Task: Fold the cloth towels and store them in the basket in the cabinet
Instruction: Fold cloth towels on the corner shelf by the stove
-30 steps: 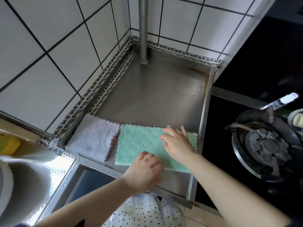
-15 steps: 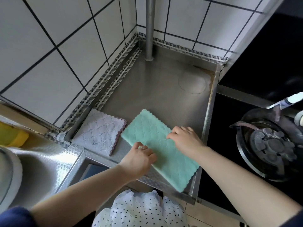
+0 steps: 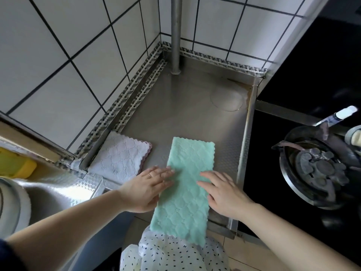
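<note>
We see our left hand (image 3: pixel 145 187) and right hand (image 3: pixel 221 192) lying flat with fingers spread, pressing either long edge of the green towel (image 3: pixel 186 187) between them on the steel table (image 3: pixel 185 106). A second ago the towel lay crosswise; it has since been turned, so its long axis now runs away from us, near end overhanging the table edge, which suggests the next fold is end to end. Just beyond the left hand rests a folded white towel (image 3: pixel 122 160).

Green towel (image 3: pixel 185 184): matt quilted cloth. White towel (image 3: pixel 121 159): same weave. Counter (image 3: pixel 181 112): brushed steel. Wall tiles (image 3: pixel 58 55): glossy at 10 o'clock.
</note>
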Tool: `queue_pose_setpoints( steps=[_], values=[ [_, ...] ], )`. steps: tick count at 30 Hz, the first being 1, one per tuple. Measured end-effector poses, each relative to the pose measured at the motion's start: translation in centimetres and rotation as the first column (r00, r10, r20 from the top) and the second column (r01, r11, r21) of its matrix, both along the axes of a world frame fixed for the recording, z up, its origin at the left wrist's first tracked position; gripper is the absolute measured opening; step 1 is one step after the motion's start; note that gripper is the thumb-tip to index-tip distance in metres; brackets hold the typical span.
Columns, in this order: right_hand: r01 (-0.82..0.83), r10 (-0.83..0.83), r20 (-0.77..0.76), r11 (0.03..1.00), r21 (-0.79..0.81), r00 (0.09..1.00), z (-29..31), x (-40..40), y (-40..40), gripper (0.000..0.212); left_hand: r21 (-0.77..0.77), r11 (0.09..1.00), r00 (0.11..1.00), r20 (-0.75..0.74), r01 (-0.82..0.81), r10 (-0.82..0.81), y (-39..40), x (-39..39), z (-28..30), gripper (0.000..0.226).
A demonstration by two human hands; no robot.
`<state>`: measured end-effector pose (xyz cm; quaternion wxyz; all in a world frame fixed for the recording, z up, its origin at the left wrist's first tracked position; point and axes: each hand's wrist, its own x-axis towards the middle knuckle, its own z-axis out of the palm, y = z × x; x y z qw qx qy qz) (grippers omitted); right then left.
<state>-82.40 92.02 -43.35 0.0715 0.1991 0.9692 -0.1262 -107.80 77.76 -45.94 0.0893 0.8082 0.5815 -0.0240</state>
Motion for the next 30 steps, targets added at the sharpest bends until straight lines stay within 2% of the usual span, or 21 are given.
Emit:
queue_pose_setpoints(
  steps=[3,5,8,11,13,16,18,19,20,22,24,25,27,29,30],
  values=[
    [-0.147,0.176,0.174,0.975,-0.165,0.969,-0.3,2.1,-1.1,0.074,-0.173,0.984,0.997,-0.050,0.042,-0.051,-1.2,0.0,-0.4,0.077],
    [-0.167,0.219,0.258,0.964,-0.207,0.941,-0.2,2.7,-2.2,0.081,-0.116,0.992,0.994,-0.084,0.056,-0.066,-1.7,0.0,-1.1,0.079],
    [-0.106,0.170,0.302,0.971,-0.215,0.938,-0.7,2.6,-3.4,0.089,-0.039,0.999,0.988,-0.151,0.030,-0.036,-2.3,0.6,-2.0,0.085],
    [-0.092,0.108,0.286,0.993,-0.069,0.952,-2.4,2.8,-4.6,0.103,0.028,0.999,0.994,-0.112,0.018,-0.015,-2.9,1.1,-2.3,0.087],
    [-0.063,0.066,0.331,0.998,-0.022,0.941,-3.2,3.1,-6.0,0.107,0.033,0.999,0.997,-0.083,-0.001,0.004,-3.4,1.2,-2.3,0.088],
    [-0.071,0.068,0.165,0.997,0.011,0.984,-4.1,3.3,-7.9,0.076,0.060,0.998,1.000,0.005,-0.020,0.019,-4.7,1.5,-2.6,0.083],
    [-0.009,0.008,0.014,0.999,0.050,1.000,-4.0,3.4,-8.0,0.067,0.136,0.988,0.991,0.126,-0.072,0.055,-4.8,1.8,-2.6,0.073],
    [0.047,-0.046,-0.064,0.999,0.012,0.997,-3.7,3.2,-7.6,0.065,0.141,0.983,0.976,0.197,-0.119,0.090,-4.7,1.8,-2.6,0.067],
    [0.125,-0.136,-0.119,0.988,-0.096,0.984,-3.6,3.1,-7.2,0.063,0.131,0.977,0.955,0.265,-0.170,0.131,-4.3,1.8,-2.4,0.061],
    [0.320,-0.391,-0.122,0.867,-0.382,0.912,-2.5,2.6,-6.4,0.051,0.051,0.951,0.879,0.399,-0.305,0.260,-3.2,1.9,-1.7,0.050],
    [0.494,-0.613,-0.114,0.721,-0.486,0.782,-1.0,1.2,-5.4,0.018,-0.108,0.873,0.708,0.542,-0.476,0.453,-1.9,2.3,-0.3,0.044],
    [0.549,-0.685,-0.110,0.660,-0.513,0.721,-0.5,0.4,-4.8,0.015,-0.178,0.817,0.597,0.601,-0.548,0.531,-1.2,2.6,0.4,0.048],
    [0.599,-0.768,-0.116,0.576,-0.556,0.630,0.0,-1.0,-3.6,0.032,-0.304,0.710,0.387,0.670,-0.635,0.633,0.5,3.1,1.4,0.032],
    [0.618,-0.810,-0.108,0.519,-0.590,0.577,0.0,-2.4,-2.2,0.032,-0.427,0.628,0.211,0.693,-0.650,0.689,2.2,3.3,1.6,0.020],
    [0.632,-0.825,-0.090,0.493,-0.598,0.558,-0.1,-3.0,-1.5,0.028,-0.479,0.597,0.140,0.693,-0.644,0.707,2.9,3.4,1.6,0.026]
  ],
)
